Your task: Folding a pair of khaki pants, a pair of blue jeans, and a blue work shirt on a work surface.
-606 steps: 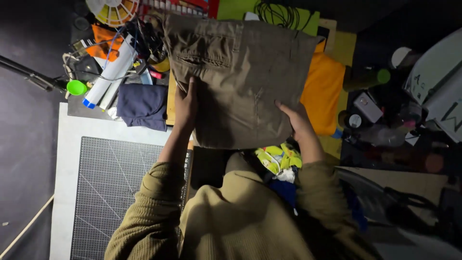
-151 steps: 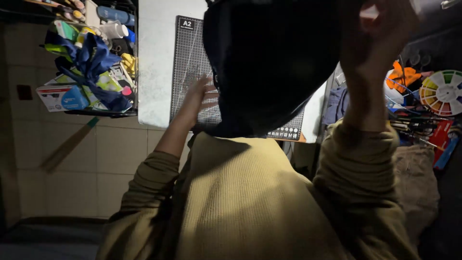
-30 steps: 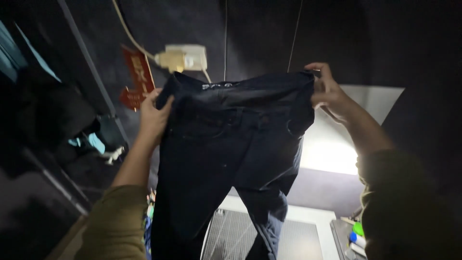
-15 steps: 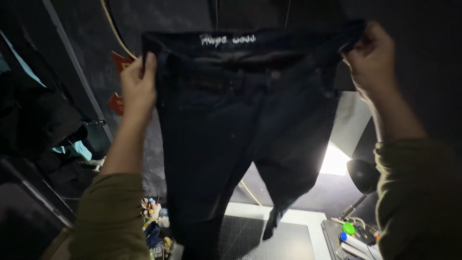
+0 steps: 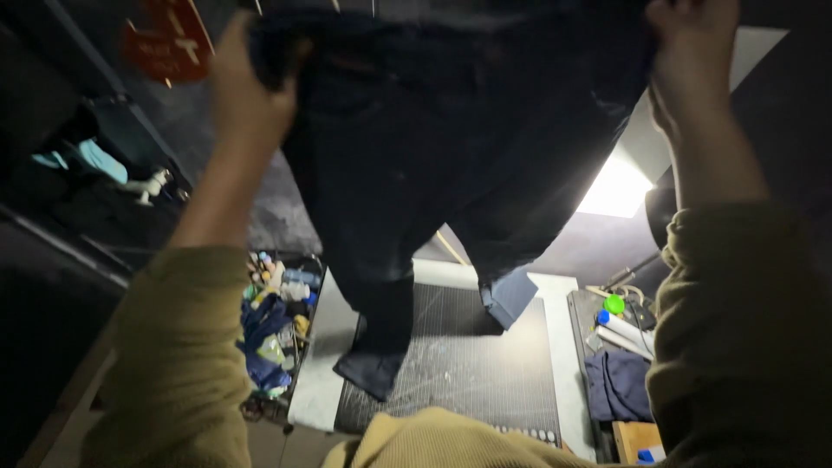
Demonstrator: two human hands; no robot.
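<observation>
I hold a pair of dark blue jeans (image 5: pixel 407 156) up in front of me by the waistband. My left hand (image 5: pixel 247 91) grips the waistband's left corner and my right hand (image 5: pixel 689 52) grips its right corner, both raised high. The two legs hang down, their hems dangling just over the dark cutting mat (image 5: pixel 485 373) on the white table (image 5: pixel 316 364). Both arms wear olive knitted sleeves. The top of the waistband runs out of the frame.
A rack of coloured supplies (image 5: pixel 273 329) stands left of the table. To the right lie a white tube with a green cap (image 5: pixel 620 321), a dark blue cloth (image 5: pixel 620 386) and a wooden piece (image 5: pixel 637 438). A bright lamp panel (image 5: pixel 620 186) glows behind the jeans. A red sign (image 5: pixel 169 39) hangs upper left.
I have lifted the jeans higher, so the waistband now leaves the top of the view. My gaze has tilted down and more of the table and mat shows below.
</observation>
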